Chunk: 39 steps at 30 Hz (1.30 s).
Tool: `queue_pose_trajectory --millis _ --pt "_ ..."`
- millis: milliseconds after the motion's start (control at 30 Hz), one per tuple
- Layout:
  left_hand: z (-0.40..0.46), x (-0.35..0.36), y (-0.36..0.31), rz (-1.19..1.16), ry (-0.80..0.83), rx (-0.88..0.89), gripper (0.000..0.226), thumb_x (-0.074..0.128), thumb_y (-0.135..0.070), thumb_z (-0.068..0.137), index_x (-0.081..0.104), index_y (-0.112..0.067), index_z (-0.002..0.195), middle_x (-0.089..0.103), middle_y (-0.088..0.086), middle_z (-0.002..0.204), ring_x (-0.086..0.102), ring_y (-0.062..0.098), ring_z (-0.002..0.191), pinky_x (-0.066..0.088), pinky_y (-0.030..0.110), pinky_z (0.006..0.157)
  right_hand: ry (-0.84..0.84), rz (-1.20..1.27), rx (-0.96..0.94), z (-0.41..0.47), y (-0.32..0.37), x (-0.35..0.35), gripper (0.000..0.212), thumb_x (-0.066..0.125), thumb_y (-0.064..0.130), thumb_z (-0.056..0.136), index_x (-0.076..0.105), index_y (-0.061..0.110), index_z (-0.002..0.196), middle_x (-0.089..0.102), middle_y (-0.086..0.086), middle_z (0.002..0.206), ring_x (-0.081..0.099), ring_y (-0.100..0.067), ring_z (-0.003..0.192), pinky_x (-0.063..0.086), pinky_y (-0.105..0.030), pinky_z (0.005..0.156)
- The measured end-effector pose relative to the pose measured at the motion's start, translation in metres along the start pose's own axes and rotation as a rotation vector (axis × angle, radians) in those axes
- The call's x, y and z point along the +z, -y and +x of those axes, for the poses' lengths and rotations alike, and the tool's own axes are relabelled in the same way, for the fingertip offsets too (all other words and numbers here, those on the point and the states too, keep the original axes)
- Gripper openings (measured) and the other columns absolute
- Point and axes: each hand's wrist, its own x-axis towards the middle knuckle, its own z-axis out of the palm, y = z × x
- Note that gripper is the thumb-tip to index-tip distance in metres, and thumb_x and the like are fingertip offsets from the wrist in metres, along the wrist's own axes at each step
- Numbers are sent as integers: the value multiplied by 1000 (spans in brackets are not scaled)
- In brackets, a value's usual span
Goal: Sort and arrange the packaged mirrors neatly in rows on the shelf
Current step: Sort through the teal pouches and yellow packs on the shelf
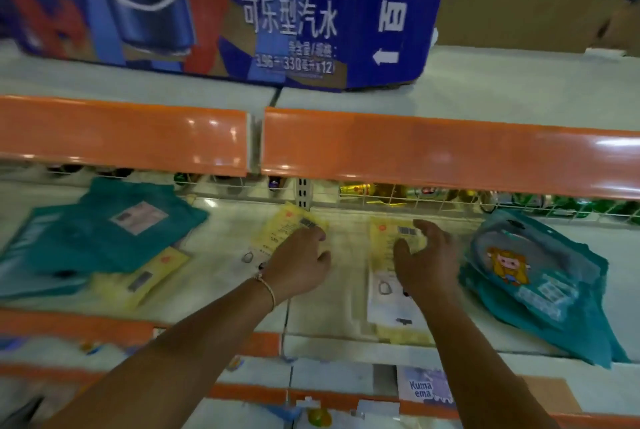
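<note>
Here the flat yellow packaged mirror with a barcode sticker (398, 245) lay on the white shelf (221, 255), its long axis running front to back, with what seemed a stack of like yellow packs under it, though blur made the count unsure. The right hand (427, 262) hovered over its far end with fingers spread and loosely curved, holding nothing, so it was the nearer hand to that pack. A second yellow pack (287, 231) lay tilted just to the left, and the left hand (299, 265) rested on its near end; whether those fingers pinched it could not be told. The two packs lay near each other but not parallel, so squaring the tilted one to the straight one looked like the coming move. Farther left sat teal packs (114, 231) over another yellow pack (138, 279); at right a teal cartoon-printed pouch (530, 272). Above, an orange shelf edge (433, 148) and a blue cola carton (242, 12).
</note>
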Motion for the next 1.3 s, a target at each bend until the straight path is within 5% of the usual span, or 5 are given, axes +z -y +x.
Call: queue_pose_trajectory --millis 333,667,933,1100,1300 --pt "-27 -62 128 -345 14 -431 34 58 -28 90 54 -13 120 48 0 111 53 22 101 49 32 84 218 179 226 -57 78 113 50 63 22 90 49 13 137 53 -10 130 46 -1 66 42 -23 54" --pt "-25 -77 170 -316 126 -226 41 53 -27 92 50 -16 132 52 8 131 54 21 109 43 24 80 153 74 285 -89 104 165 53 66 26 88 50 12 136 57 -13 130 54 -18 86 52 -34 76" --pt "-13 -71 170 -816 178 -557 12 55 -9 85 55 -8 97 52 11 89 53 23 76 55 33 58 119 244 479 -85 104 170 59 66 25 87 44 13 140 59 -12 123 63 -30 100 57 -42 80" --pt "-16 -69 165 -902 255 -656 10 58 -14 91 54 -5 92 53 15 82 54 22 54 44 25 47 225 433 620 -73 90 169 24 65 12 84 45 17 95 57 -9 56 53 -19 39 38 -23 42" --pt "-25 -69 146 -786 400 -594 16 50 -7 91 61 4 95 69 15 71 58 21 48 45 23 48 353 451 615 -69 86 156 32 73 15 85 50 9 63 45 -10 52 37 -17 37 28 -21 40"
